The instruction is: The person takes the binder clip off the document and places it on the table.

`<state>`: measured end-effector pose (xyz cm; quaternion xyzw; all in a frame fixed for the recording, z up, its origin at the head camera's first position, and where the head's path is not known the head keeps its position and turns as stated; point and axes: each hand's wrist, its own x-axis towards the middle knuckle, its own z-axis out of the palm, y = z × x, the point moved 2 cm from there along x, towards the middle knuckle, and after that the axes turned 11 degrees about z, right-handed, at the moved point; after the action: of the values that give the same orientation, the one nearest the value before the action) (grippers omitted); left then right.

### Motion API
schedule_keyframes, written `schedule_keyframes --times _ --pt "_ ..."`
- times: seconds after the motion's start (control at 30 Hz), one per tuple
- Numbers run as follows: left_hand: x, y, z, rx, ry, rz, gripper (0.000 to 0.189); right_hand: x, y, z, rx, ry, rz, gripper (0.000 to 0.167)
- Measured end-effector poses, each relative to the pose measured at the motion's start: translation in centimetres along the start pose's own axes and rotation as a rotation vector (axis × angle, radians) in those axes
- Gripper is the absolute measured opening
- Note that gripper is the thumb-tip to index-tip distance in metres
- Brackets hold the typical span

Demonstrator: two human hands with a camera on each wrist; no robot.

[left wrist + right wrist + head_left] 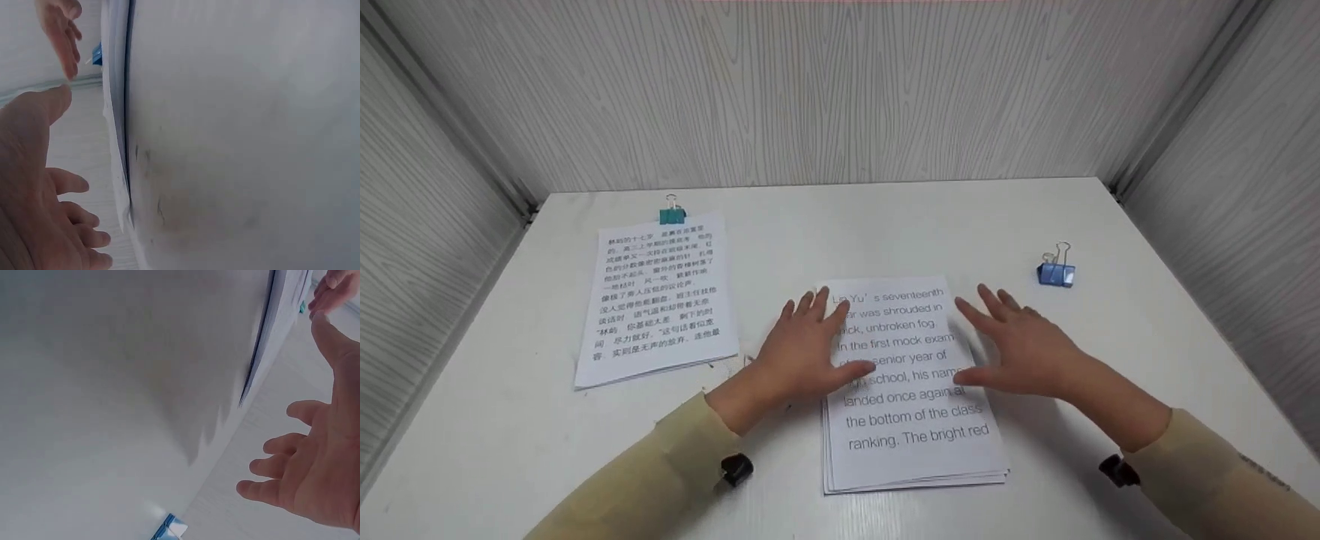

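A stack of printed sheets (911, 450) with large English text lies on the white table, its lower edges slightly uneven. Over its left side hovers my left hand (806, 349), fingers spread and thumb pointing inward across the text. On the opposite side my right hand (1024, 345) mirrors it, thumb over the right margin. Both wrist views show the palms apart from the paper, with nothing in the left hand (45, 214) or the right hand (320, 461). From the side, the stack's edge (117, 67) looks like several layers.
To the left lies a second paper stack (656, 300) with Chinese text, a teal binder clip (672, 216) at its top edge. A blue binder clip (1057, 274) stands on the table (840, 225) at the right. Wood-grain panels (825, 90) enclose the back and sides.
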<state>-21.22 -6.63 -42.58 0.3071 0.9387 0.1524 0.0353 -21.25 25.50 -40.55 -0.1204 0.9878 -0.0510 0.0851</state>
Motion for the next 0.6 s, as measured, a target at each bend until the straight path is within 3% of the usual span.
schedule_keyframes --times 0.17,0.33,0.6 --pt "-2.7 2.3 0.4 0.058 -0.119 0.093 0.106 -1.8 -2.3 1.2 -0.064 -0.004 -0.108 0.112" --pt "-4.7 4.0 0.7 0.080 -0.148 0.165 0.100 -3.7 -3.6 1.4 -0.078 -0.062 -0.173 0.105" --pt "-5.4 4.8 1.6 0.088 -0.212 0.186 0.095 -5.0 -4.3 1.9 -0.064 -0.157 -0.170 0.091"
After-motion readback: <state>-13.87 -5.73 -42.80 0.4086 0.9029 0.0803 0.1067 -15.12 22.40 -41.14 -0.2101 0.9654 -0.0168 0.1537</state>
